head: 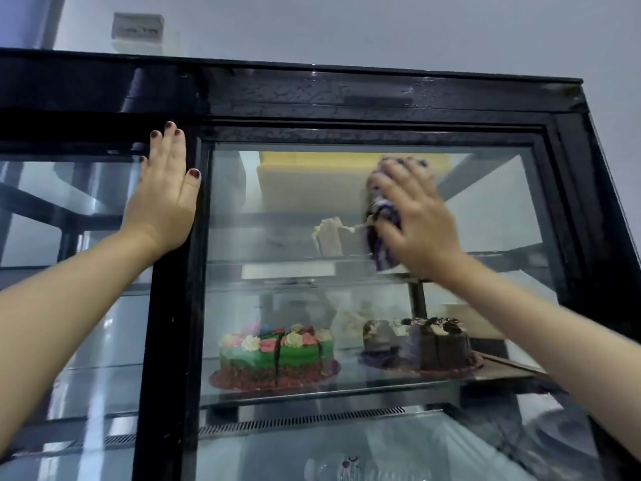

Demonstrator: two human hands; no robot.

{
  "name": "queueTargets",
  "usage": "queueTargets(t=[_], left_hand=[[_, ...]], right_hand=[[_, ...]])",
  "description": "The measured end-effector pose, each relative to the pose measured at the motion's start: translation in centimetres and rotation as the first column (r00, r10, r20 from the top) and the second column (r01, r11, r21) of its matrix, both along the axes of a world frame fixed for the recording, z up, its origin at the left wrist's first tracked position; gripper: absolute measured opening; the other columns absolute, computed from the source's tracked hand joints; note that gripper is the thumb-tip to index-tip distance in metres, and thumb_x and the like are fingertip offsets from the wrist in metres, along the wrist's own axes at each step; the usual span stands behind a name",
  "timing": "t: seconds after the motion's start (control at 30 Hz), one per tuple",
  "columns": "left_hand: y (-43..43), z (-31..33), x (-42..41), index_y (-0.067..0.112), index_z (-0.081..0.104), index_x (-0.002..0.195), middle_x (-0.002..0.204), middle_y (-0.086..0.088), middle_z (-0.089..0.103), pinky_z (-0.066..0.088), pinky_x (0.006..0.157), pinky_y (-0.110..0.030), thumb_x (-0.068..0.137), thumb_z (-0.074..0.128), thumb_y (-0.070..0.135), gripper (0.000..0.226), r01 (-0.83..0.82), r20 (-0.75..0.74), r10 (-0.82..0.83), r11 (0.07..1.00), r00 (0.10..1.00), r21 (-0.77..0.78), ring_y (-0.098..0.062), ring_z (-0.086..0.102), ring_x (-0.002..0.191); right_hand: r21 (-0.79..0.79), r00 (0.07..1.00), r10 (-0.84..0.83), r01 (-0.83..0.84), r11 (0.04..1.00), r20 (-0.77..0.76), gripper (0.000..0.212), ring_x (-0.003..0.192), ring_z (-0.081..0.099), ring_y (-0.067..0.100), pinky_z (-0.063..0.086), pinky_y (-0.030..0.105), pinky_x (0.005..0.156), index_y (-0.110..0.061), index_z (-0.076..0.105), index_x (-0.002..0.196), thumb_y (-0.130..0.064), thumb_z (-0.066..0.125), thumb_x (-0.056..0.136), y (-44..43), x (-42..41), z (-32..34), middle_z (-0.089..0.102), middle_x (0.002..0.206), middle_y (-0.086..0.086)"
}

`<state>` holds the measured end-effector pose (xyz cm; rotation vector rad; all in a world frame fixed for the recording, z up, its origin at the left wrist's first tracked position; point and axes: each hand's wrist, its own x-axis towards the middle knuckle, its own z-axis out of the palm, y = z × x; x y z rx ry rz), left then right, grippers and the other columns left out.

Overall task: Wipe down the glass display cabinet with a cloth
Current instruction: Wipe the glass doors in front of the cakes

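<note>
Right of the centre post, high on the glass, the right hand has the purple cloth pinned under a wide, spread grip. It's pressing, not clutching, far as the blur shows. Left hand lies flat on the post near its top, grip wide, holding nothing, just bracing. I'd call this mid-wipe on the upper part of the cabinet. Next move probably wants steady pressure and overlapping passes working down, away from the post's top.
</note>
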<state>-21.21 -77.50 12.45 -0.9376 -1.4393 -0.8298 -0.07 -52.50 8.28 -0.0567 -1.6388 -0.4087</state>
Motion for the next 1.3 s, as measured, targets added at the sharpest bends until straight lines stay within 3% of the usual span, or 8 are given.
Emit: queueTargets(t=[0.1, 0.33, 0.47, 0.63, 0.9, 0.97, 1.17, 1.3], left_hand=[[0.0, 0.0, -0.1, 0.009, 0.002, 0.15, 0.159, -0.002, -0.005, -0.008, 0.114, -0.028, 0.1, 0.022, 0.021, 0.056, -0.028, -0.015, 0.028, 1.0, 0.999, 0.003, -0.015, -0.01, 0.144], [0.0, -0.5, 0.1, 0.012, 0.008, 0.151, 0.159, 0.002, 0.001, -0.008, 0.114, -0.032, 0.102, 0.026, 0.018, 0.053, -0.041, 0.008, 0.04, 0.998, 0.999, 0.047, -0.016, -0.008, 0.145], [-0.1, -2.7, 0.6, 0.016, 0.014, 0.151, 0.158, 0.006, 0.006, -0.006, 0.117, -0.041, 0.096, 0.022, 0.025, 0.056, -0.004, 0.052, -0.002, 0.995, 0.999, 0.103, -0.016, -0.007, 0.145], [0.2, -7.5, 1.0, 0.018, 0.008, 0.151, 0.157, 0.011, 0.0, -0.01, 0.116, -0.032, 0.091, 0.015, 0.034, 0.062, 0.024, 0.125, -0.043, 0.989, 0.991, 0.145, -0.002, -0.014, 0.14], [0.1, -9.1, 1.2, 0.021, -0.002, 0.149, 0.155, 0.014, -0.009, -0.009, 0.117, -0.036, 0.102, 0.019, 0.022, 0.052, 0.035, 0.19, -0.061, 0.99, 0.98, 0.139, 0.001, -0.019, 0.138], [-0.1, -10.5, 1.1, 0.026, -0.008, 0.145, 0.152, 0.017, -0.011, -0.012, 0.116, -0.031, 0.101, 0.015, 0.028, 0.05, 0.068, 0.191, -0.092, 0.989, 0.977, 0.128, 0.002, -0.019, 0.138], [-0.4, -15.3, 0.3, 0.033, -0.009, 0.14, 0.151, 0.022, -0.008, -0.019, 0.107, -0.012, 0.092, 0.013, 0.034, 0.053, 0.136, 0.245, -0.166, 0.982, 0.955, 0.134, 0.012, -0.019, 0.135], [-0.5, -16.0, 0.0, 0.032, -0.006, 0.142, 0.152, 0.021, -0.006, -0.018, 0.108, -0.013, 0.092, 0.012, 0.037, 0.052, 0.126, 0.274, -0.164, 0.98, 0.948, 0.152, 0.013, -0.021, 0.134]], right_hand=[[-0.224, 0.99, 0.005, -0.036, 0.974, -0.138, 0.063, 0.142, 0.019, 0.028, 0.011, 0.033, 0.116, -0.009, 0.046, 0.138, -0.031, 0.039, 0.079, 5.5, 4.0, 3.8, 0.032, 0.151, 0.009], [-0.62, 0.89, -0.225, -0.078, 0.781, -0.396, 0.053, 0.141, 0.015, 0.034, 0.009, 0.045, 0.117, -0.006, 0.038, 0.14, -0.032, 0.034, 0.093, 10.0, 6.0, 5.6, 0.026, 0.152, 0.012], [-0.522, 0.913, -0.191, -0.028, 0.853, -0.36, 0.055, 0.14, 0.015, 0.036, 0.007, 0.046, 0.117, -0.006, 0.034, 0.143, -0.032, 0.037, 0.094, 3.8, 1.2, 7.1, 0.026, 0.152, 0.014], [-0.22, 0.973, -0.095, 0.048, 0.974, -0.211, 0.059, 0.141, 0.014, 0.034, 0.006, 0.046, 0.117, -0.011, 0.033, 0.144, -0.035, 0.04, 0.091, -6.9, -6.4, 8.6, 0.025, 0.152, 0.012], [0.252, 0.994, -0.079, 0.059, 0.966, 0.07, 0.055, 0.143, 0.016, 0.028, 0.005, 0.042, 0.118, -0.015, 0.037, 0.143, -0.038, 0.036, 0.093, -16.2, -12.8, 8.6, 0.029, 0.153, 0.005], [0.249, 0.996, -0.078, 0.064, 0.967, 0.049, 0.054, 0.142, 0.018, 0.026, 0.009, 0.041, 0.117, -0.016, 0.038, 0.142, -0.037, 0.037, 0.092, -14.5, -11.7, 9.7, 0.03, 0.152, 0.003], [-0.116, 0.993, -0.059, 0.047, 0.992, -0.104, 0.057, 0.144, 0.011, 0.031, 0.004, 0.045, 0.118, -0.014, 0.034, 0.144, -0.038, 0.038, 0.092, -12.5, -9.9, 11.9, 0.024, 0.155, 0.007], [0.117, 0.999, -0.041, 0.036, 0.992, 0.035, 0.059, 0.144, 0.011, 0.031, 0.0, 0.044, 0.117, -0.011, 0.032, 0.145, -0.037, 0.034, 0.092, -15.9, -12.0, 7.5, 0.023, 0.155, 0.008]])
